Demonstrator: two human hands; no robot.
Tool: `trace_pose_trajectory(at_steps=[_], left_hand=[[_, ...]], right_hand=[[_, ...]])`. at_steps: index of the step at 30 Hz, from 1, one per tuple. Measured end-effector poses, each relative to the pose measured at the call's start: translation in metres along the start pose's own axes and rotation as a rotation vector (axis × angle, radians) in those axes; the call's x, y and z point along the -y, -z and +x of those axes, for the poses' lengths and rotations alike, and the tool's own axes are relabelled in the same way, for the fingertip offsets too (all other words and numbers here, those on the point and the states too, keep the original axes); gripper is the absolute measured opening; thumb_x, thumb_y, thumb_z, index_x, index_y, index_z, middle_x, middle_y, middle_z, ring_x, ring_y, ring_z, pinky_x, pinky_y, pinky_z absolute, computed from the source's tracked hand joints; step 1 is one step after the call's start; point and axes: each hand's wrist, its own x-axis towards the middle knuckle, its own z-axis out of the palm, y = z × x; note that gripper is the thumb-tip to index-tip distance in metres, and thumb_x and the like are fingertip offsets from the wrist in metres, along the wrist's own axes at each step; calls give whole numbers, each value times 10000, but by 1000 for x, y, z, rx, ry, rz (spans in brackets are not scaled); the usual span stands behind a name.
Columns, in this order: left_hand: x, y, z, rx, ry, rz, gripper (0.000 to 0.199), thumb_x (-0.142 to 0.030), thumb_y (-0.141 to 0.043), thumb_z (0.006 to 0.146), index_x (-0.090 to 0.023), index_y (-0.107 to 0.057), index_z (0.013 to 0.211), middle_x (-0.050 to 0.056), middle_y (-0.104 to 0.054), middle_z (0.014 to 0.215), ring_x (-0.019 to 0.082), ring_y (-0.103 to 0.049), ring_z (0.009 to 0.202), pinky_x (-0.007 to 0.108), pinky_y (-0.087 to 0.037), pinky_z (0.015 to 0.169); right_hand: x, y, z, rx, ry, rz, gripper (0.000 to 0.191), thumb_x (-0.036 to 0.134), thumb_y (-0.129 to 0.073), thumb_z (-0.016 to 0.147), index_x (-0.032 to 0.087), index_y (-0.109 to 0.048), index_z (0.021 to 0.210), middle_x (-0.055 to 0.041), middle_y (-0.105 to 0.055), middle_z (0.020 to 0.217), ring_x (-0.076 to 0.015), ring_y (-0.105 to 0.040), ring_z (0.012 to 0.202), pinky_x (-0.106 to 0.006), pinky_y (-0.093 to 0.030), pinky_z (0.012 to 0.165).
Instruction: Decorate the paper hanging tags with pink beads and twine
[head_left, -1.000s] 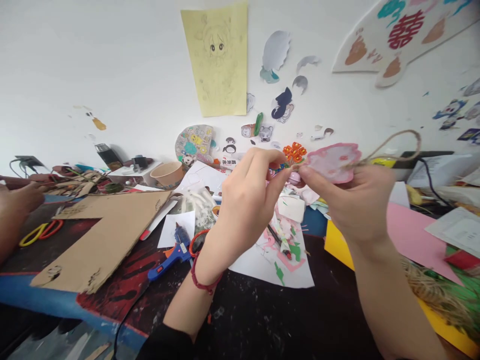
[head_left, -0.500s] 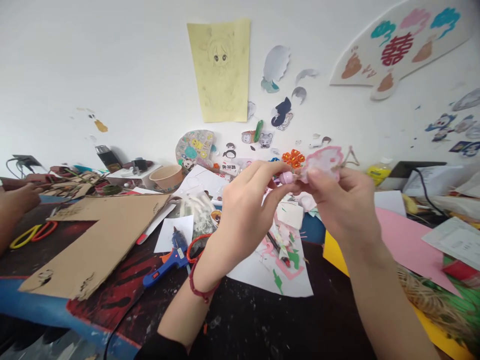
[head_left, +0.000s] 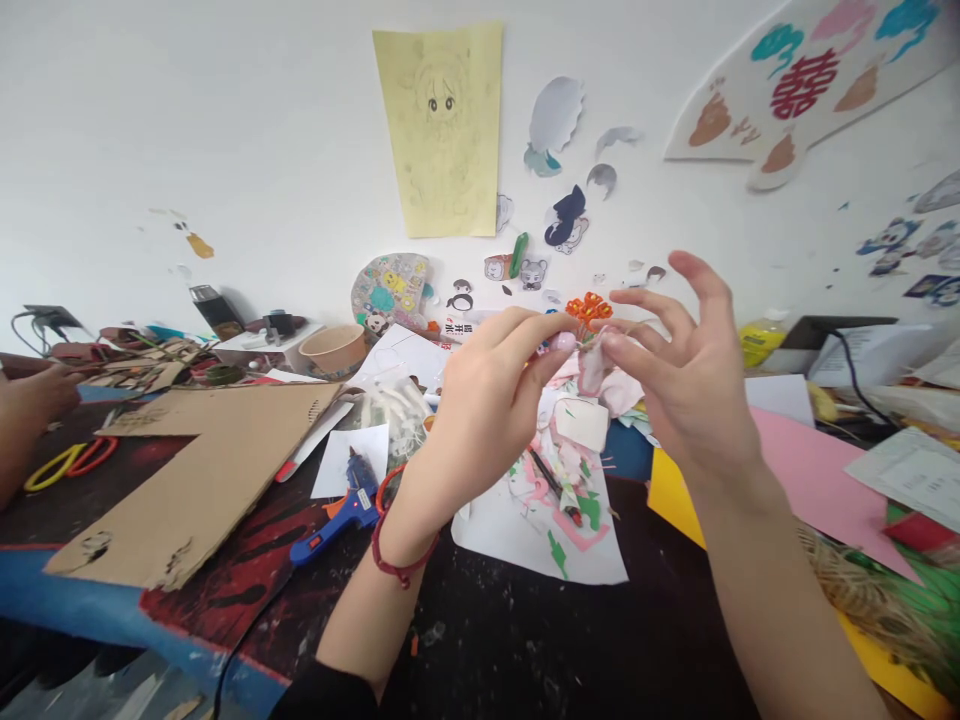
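My left hand [head_left: 487, 395], with a red braided bracelet at the wrist, pinches a small lilac bead [head_left: 564, 342] between thumb and fingers. Close beside it, my right hand [head_left: 686, 370] has its thumb and index finger together on a thin cord [head_left: 631, 327], while its other fingers are spread upward. Between the hands hangs a pale pink-edged piece [head_left: 591, 370], seen nearly edge-on. The exact spot where cord, bead and piece meet is small and partly hidden by my fingertips.
Below lies white paper [head_left: 510, 545] with pink and green scraps. At left are a blue glue gun [head_left: 341, 525], cardboard [head_left: 187, 480], scissors [head_left: 56, 468] and another person's hand [head_left: 37, 400]. Orange beaded flowers [head_left: 589, 312] stand behind; pink card [head_left: 817, 480] lies right.
The pink-edged piece has turned and dropped from upright in my right fingers to hanging between the hands. My right hand's outer fingers have opened upward; my left hand keeps the bead.
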Motion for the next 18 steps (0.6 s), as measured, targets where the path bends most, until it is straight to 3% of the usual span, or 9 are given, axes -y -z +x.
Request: trace_pose_trajectory(at_steps=[2,4,7,11,18], left_hand=[[1,1,0,21,6,-14,202,-211,-503,995,-185,-656,1124,55,-714,1049,136,-639,922,288,-514,809],[2,3,-1,37,10,-20,206,-221,-498,998,-194,-654,1130,54,-714,1057,143,-630,926,302,-509,816],[3,5,-1,45,2,-42,197,-233,-498,1000,-219,-653,1120,34,-720,1047,141,-621,911,314,-504,828],[2,8,-1,50,-8,-66,198,-235,-489,1004,-236,-652,1116,23,-724,1048,139,-618,903,314,-500,839],[1,12,-4,62,-18,2,197,-260,-484,1006,-214,-656,1092,33,-705,1027,146,-605,905,312,-487,849]], right_hand=[[0,-2,0,26,82,-98,751,253,-840,695,380,-481,1342,-20,-598,1265,-192,-633,1123,-411,-478,1073],[1,-4,-2,117,111,-138,517,281,-812,736,326,-626,1217,-24,-652,1217,-201,-619,1164,-407,-454,1098],[1,-6,-5,217,12,-42,220,334,-757,802,276,-728,1012,-25,-726,1067,-186,-670,1062,-360,-545,966],[-2,-7,-9,266,-180,110,273,359,-787,773,263,-720,1020,-18,-741,945,-155,-707,835,-283,-592,702],[0,-17,-15,287,-219,166,182,325,-808,757,217,-728,880,13,-693,729,-116,-662,653,-254,-556,630]])
